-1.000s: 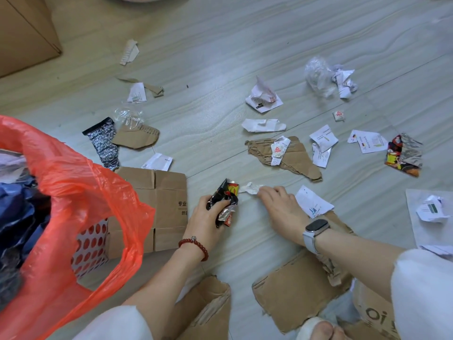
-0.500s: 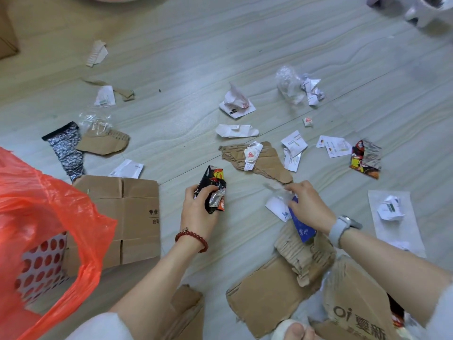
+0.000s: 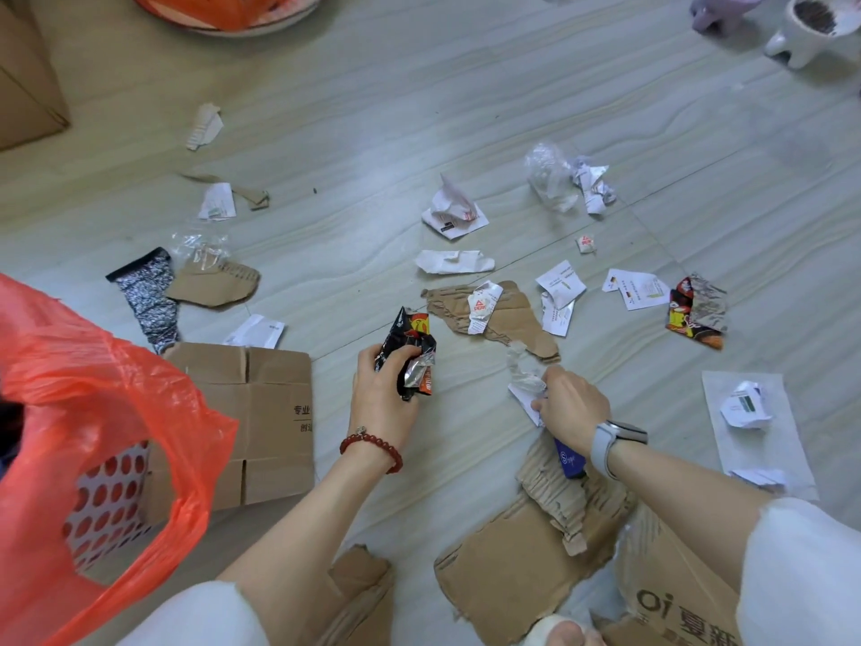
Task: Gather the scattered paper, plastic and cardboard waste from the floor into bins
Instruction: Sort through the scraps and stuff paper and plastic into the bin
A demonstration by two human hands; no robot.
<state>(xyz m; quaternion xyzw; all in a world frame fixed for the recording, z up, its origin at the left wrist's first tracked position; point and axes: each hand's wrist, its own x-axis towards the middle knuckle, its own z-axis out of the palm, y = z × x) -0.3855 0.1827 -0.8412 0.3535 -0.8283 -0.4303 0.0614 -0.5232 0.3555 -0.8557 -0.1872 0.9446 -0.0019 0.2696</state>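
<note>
My left hand (image 3: 384,394) grips a crumpled black and red snack wrapper (image 3: 410,354) just above the floor. My right hand (image 3: 570,405) holds a clear plastic scrap (image 3: 519,370) and a blue wrapper (image 3: 570,461) over a white paper slip (image 3: 524,401). A bin lined with a red bag (image 3: 93,412) stands at the left. Scattered around are paper pieces (image 3: 454,261), a torn cardboard piece (image 3: 510,319) and another snack wrapper (image 3: 696,312).
A flat cardboard box (image 3: 261,421) lies beside the bin. Torn cardboard (image 3: 522,566) sits near my knees. Foil wrapper (image 3: 146,296), clear plastic (image 3: 547,179) and a white sheet with crumpled paper (image 3: 745,405) lie around. Pots (image 3: 810,25) stand far right.
My right hand picked up the clear scrap and a blue wrapper, then drew back toward the paper slip. The view shifted, so the red bag now fills less of the left.
</note>
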